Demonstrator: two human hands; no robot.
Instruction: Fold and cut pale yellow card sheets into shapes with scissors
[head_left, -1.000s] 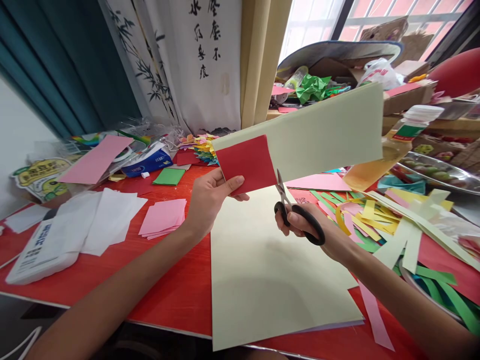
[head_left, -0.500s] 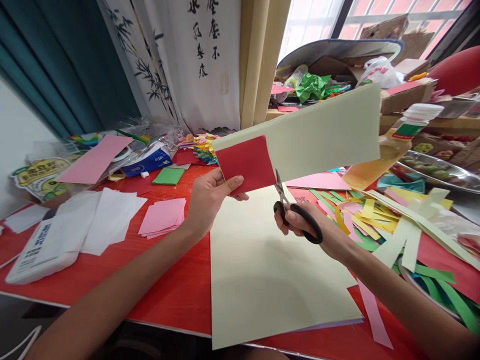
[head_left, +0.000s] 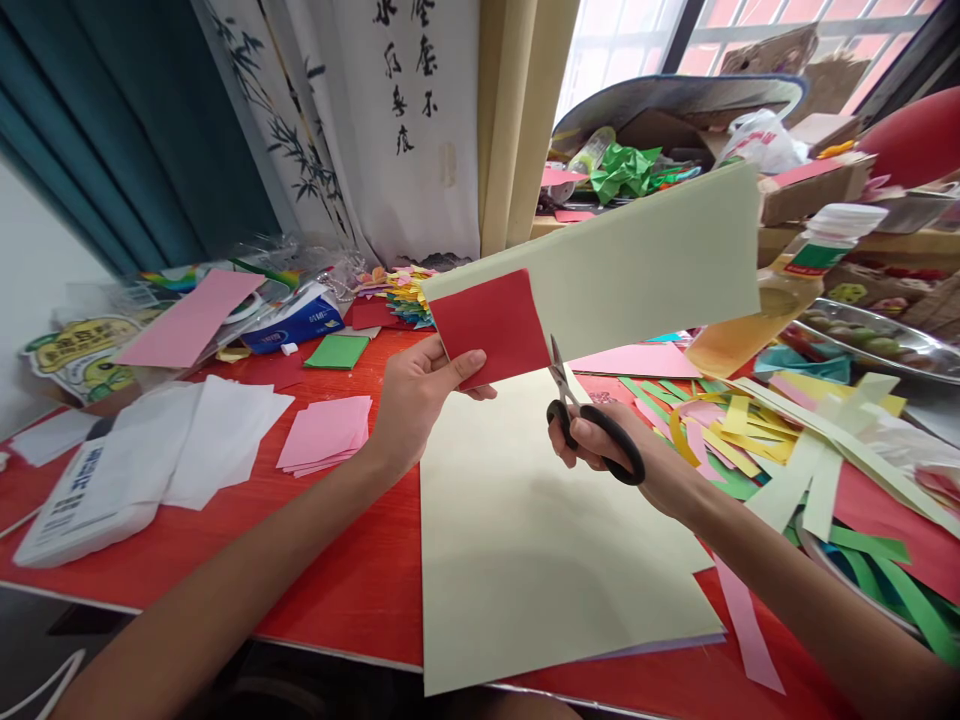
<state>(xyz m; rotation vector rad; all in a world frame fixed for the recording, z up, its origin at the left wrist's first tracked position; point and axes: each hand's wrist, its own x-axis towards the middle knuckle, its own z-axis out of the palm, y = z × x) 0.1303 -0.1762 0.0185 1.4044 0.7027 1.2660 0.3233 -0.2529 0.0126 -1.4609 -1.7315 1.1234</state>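
A red paper square (head_left: 495,325) lies against the left end of a long pale green paper strip (head_left: 645,260). My left hand (head_left: 431,385) pinches both together, thumb on the red square and fingers behind. In my right hand (head_left: 600,440) is a pair of scissors (head_left: 566,395) with black handles. Their blades point up at the strip's lower edge, beside the red square's lower right corner. Below both hands, large pale green paper sheets (head_left: 540,560) lie on the red table (head_left: 337,570).
Pink squares (head_left: 326,432), green squares (head_left: 337,351) and white sheets (head_left: 225,440) lie left. Coloured paper scraps (head_left: 742,430) cover the right side, near a bottle of yellowish liquid (head_left: 780,290) and a metal tray (head_left: 885,340). A cluttered sill (head_left: 555,228) runs behind.
Almost nothing differs. Both hands, the scissors and the held papers keep their places, with only a very slight shift of the view.
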